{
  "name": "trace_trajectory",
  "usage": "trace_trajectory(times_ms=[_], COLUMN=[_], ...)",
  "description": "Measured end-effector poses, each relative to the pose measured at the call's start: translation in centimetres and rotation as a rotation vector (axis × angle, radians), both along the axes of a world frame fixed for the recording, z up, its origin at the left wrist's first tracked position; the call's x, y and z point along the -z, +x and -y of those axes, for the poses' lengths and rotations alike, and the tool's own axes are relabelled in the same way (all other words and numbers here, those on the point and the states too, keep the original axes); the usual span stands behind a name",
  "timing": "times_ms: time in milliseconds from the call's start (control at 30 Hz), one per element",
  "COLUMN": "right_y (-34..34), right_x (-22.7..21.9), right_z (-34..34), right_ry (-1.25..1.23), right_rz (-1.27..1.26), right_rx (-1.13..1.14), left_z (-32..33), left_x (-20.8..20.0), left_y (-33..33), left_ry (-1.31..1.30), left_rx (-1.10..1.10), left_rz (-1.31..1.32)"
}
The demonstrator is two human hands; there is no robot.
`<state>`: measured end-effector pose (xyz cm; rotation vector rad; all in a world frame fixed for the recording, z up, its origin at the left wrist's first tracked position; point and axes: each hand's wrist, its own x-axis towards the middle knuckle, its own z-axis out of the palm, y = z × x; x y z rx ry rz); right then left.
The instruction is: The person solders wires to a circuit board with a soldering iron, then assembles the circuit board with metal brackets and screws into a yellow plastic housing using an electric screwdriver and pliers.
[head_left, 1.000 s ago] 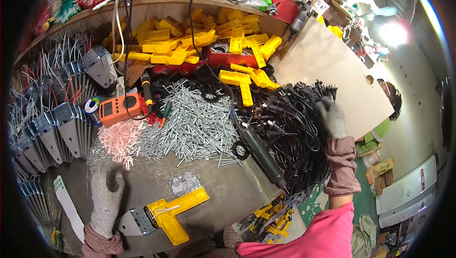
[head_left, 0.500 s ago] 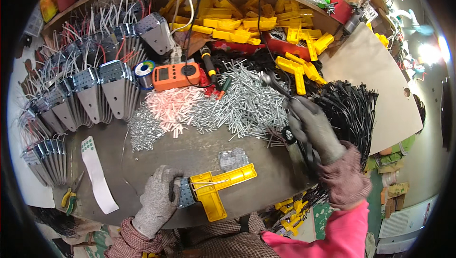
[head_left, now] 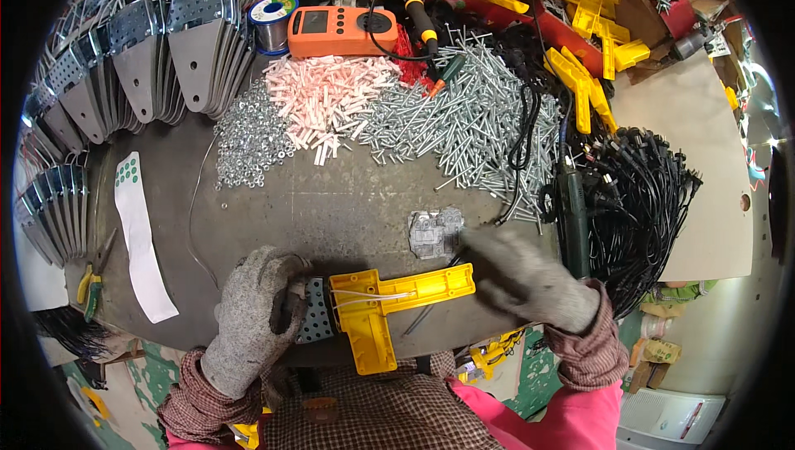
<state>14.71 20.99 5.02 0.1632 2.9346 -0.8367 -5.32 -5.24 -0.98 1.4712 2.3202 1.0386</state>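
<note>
- 1 yellow T-hsg point(head_left: 370, 326), btwn R hand point(head_left: 534, 276) & L hand point(head_left: 252, 309); long arm runs L-R, twd R hand
- R hand: blurred, can't tell grip
- L hand: nearer hsg, curled on perf. plate point(head_left: 315, 313)
- Dark cord point(head_left: 421, 319): below hsg's long arm

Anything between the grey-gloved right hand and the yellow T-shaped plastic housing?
Only a thin black cable, running from near the right hand and apparently beneath the yellow housing; whether it is held is unclear.
</note>
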Motion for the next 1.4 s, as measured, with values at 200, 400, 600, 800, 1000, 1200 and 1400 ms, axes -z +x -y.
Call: trace_trajectory(times_ms=[200,400,600,800,1000,1200,1400], right_y=[1.1,-1.6,-7.9,-9.0,-9.2,-8.3,-8.1], right_x=[-1.3,-4.8,2.4,2.1,1.6,2.7,2.6], right_z=[-1.3,-0.3,3.5,4.0,4.0,4.0,3.7], right_ry=[0.202,0.262,-0.509,-0.978,-0.919,-0.646,-0.688], right_rz=[0.072,-0.363,-0.168,-0.096,-0.077,-0.309,-0.221], right_rx=[-0.179,0.002,0.179,0.477,0.570,0.459,0.499], left_z=[0.2,-2.3,-7.9,-7.2,-6.5,-6.8,-6.9], left_x=[-1.2,-3.3,-4.3,-4.0,-3.2,-3.3,-3.5], left_y=[-0.1,-1.1,-2.5,-2.7,-3.4,-3.3,-2.9], left_ry=[-0.015,0.069,0.168,0.380,0.306,0.188,0.086], left_rx=[-0.015,0.071,0.187,-0.126,-0.099,-0.022,-0.030], left_rz=[-0.050,0.479,1.380,1.160,1.128,1.041,1.023])
